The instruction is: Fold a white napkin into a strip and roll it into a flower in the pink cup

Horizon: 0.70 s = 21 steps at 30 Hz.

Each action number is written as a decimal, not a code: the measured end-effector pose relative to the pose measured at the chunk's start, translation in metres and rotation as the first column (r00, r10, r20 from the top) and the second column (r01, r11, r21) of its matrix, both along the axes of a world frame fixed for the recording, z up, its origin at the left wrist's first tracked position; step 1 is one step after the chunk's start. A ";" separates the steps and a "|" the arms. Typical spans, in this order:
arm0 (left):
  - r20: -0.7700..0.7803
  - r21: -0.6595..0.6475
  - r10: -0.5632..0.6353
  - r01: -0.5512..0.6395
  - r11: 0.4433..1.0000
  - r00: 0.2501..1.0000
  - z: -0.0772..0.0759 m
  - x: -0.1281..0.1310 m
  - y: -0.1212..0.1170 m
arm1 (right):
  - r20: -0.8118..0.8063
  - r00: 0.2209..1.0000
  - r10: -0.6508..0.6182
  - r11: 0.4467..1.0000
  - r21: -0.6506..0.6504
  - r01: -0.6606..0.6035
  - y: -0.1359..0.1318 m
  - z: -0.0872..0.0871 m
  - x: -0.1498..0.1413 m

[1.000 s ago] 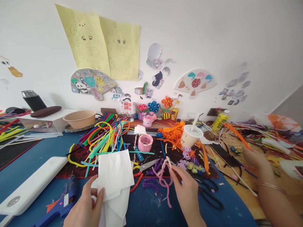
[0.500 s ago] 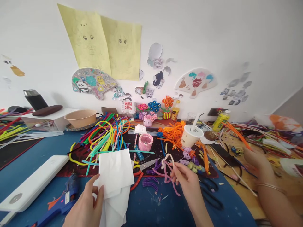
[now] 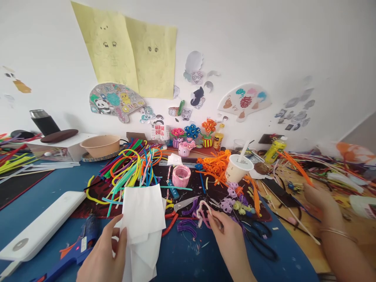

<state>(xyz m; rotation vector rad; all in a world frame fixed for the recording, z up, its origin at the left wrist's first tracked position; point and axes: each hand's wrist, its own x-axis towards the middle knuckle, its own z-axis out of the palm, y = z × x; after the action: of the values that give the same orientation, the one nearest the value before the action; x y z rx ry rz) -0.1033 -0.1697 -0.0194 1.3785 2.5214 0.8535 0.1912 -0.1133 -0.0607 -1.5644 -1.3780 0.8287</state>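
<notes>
My left hand (image 3: 102, 248) pinches the left edge of a stack of folded white paper (image 3: 143, 215), its fingers partly hidden behind the edge. In my right hand (image 3: 227, 237) are bent fuzzy craft stems, a white one and pink ones (image 3: 201, 213), gripped between thumb and fingers. Short purple stem pieces (image 3: 187, 228) lie beside them on the mat. Close by are scissors with red handles (image 3: 172, 225) and a pair with black handles (image 3: 260, 243). A pink ring-shaped pot (image 3: 181, 176) stands just behind.
A blue glue gun (image 3: 79, 246) and a long white device (image 3: 44, 223) lie left. Behind are heaped coloured stems (image 3: 132, 164), orange stem pieces (image 3: 214, 164) and a lidded cup with straw (image 3: 238, 168). At right, another person's hand (image 3: 321, 199) holds orange stems (image 3: 299, 168).
My right hand has moved slightly left and down with the pink and white stems, which now hang less spread out. My left hand and the paper have barely moved.
</notes>
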 end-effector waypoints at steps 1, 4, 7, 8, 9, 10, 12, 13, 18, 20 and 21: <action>0.001 0.005 0.009 -0.009 1.000 1.000 0.002 0.001 0.000 | 0.075 0.997 -0.004 0.999 0.044 0.001 -0.002 0.000 -0.001; 0.014 0.018 0.030 -0.031 0.999 0.999 0.008 0.006 -0.001 | 0.279 0.960 -0.008 0.973 0.222 -0.057 -0.008 0.001 -0.002; 0.051 0.014 0.030 -0.031 0.999 0.998 0.013 0.010 -0.002 | 0.375 0.925 -0.055 0.898 0.423 -0.117 -0.010 0.001 -0.002; 0.059 0.010 0.029 -0.030 1.000 0.998 0.014 0.011 -0.002 | 0.403 0.911 -0.085 0.867 0.480 -0.132 -0.010 0.001 -0.001; 0.064 0.005 0.028 -0.028 1.000 0.998 0.015 0.012 -0.002 | 0.431 0.895 -0.112 0.841 0.521 -0.145 -0.010 0.001 0.000; 0.064 0.003 0.028 -0.029 1.000 0.998 0.015 0.012 -0.002 | 0.457 0.880 -0.133 0.826 0.542 -0.157 -0.009 0.000 0.001; 0.063 0.007 0.030 -0.030 1.000 0.998 0.015 0.013 -0.002 | 0.501 0.855 -0.136 0.830 0.529 -0.178 -0.007 -0.003 0.002; 0.062 0.011 0.033 -0.033 0.999 0.998 0.015 0.013 -0.002 | 0.517 0.846 -0.126 0.842 0.507 -0.184 -0.006 -0.005 0.003; 0.059 0.031 0.024 -0.025 0.999 0.998 0.016 0.012 -0.003 | 0.540 0.831 -0.132 0.883 0.445 -0.149 -0.010 -0.012 0.004; 0.061 0.041 0.014 -0.017 0.999 0.998 0.018 0.012 -0.003 | 0.493 0.858 -0.147 0.900 0.426 -0.091 -0.013 -0.013 0.006; 0.062 0.043 0.014 -0.017 0.999 0.998 0.018 0.012 -0.003 | 0.465 0.872 -0.153 0.908 0.415 -0.062 -0.014 -0.013 0.006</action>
<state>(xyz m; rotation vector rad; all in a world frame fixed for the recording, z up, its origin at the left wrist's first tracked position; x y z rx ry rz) -0.0909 -0.1725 -0.0010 1.3254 2.4853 0.9435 0.1974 -0.1269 -0.0736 -1.5020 -1.7285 0.0687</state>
